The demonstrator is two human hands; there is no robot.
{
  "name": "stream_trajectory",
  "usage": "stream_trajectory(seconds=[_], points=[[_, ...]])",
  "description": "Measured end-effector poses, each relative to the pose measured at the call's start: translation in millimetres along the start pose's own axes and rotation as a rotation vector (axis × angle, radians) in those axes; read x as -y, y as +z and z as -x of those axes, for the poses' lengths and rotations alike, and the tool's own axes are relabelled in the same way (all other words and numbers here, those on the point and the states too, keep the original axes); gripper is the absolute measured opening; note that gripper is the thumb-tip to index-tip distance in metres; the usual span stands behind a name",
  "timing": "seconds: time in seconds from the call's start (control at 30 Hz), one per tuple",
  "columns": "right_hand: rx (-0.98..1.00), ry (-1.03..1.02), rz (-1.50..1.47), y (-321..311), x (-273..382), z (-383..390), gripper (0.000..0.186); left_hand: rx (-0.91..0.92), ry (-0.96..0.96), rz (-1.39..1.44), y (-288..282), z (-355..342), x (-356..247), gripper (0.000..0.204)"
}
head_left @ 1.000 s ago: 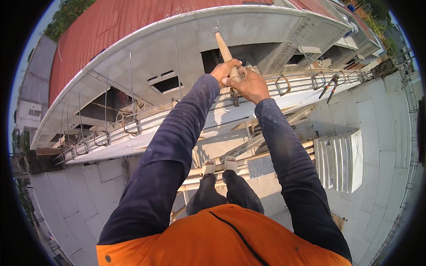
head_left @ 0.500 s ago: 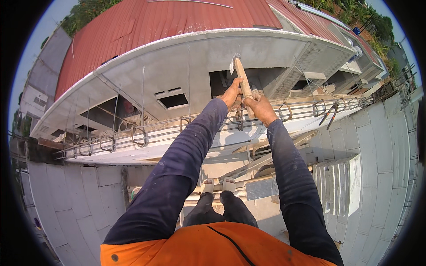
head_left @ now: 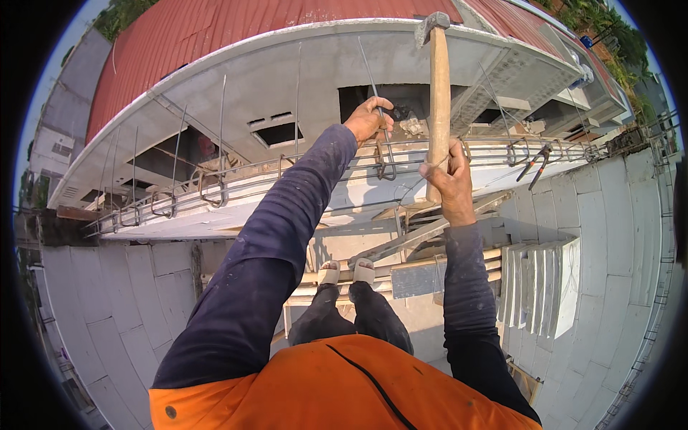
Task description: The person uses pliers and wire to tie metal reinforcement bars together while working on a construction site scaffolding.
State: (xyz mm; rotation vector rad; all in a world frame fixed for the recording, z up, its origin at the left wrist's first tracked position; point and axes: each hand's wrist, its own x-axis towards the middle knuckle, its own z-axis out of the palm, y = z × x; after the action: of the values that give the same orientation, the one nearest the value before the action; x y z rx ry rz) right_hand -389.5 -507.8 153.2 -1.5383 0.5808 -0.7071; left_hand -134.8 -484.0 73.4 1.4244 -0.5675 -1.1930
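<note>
My right hand (head_left: 455, 188) is closed round the lower part of a hammer's wooden handle. The hammer (head_left: 439, 93) stands nearly upright, its grey metal head at the top. To the left, my left hand (head_left: 367, 123) has its fingers curled round a thin upright steel rod (head_left: 369, 68). The rod rises from the rebar cage along the wall top, beside a bent steel stirrup (head_left: 385, 166). Parts of the left fingers and of the rod hide each other.
Pliers with red and black handles (head_left: 532, 170) hang on the rebar at right. More upright rods (head_left: 298, 93) stand along the wall (head_left: 287, 204). Below, my sandalled feet stand on bamboo poles (head_left: 383, 286). White panels (head_left: 548, 287) lean at right; a red roof (head_left: 236, 39) lies beyond.
My left hand has let go of the hammer and taken hold of the steel rod. My right hand has moved right, with the hammer now more upright and its head higher.
</note>
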Motion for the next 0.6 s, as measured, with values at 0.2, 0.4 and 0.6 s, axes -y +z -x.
stream_trajectory(seconds=[0.2, 0.4, 0.6], points=[[-0.096, 0.157, 0.058, -35.8, 24.5, 97.2, 0.066, 0.010, -0.009, -0.085, 0.5, 2.1, -12.1, 0.074], [-0.017, 0.193, 0.355, -29.7, -5.6, 176.8, 0.057, -0.016, -0.057, -0.023, -0.9, -9.5, -2.5, 0.078], [-0.130, 0.468, 0.215, -8.0, -53.6, 203.6, 0.052, -0.008, -0.068, -0.029, -3.3, -12.6, 1.8, 0.060]])
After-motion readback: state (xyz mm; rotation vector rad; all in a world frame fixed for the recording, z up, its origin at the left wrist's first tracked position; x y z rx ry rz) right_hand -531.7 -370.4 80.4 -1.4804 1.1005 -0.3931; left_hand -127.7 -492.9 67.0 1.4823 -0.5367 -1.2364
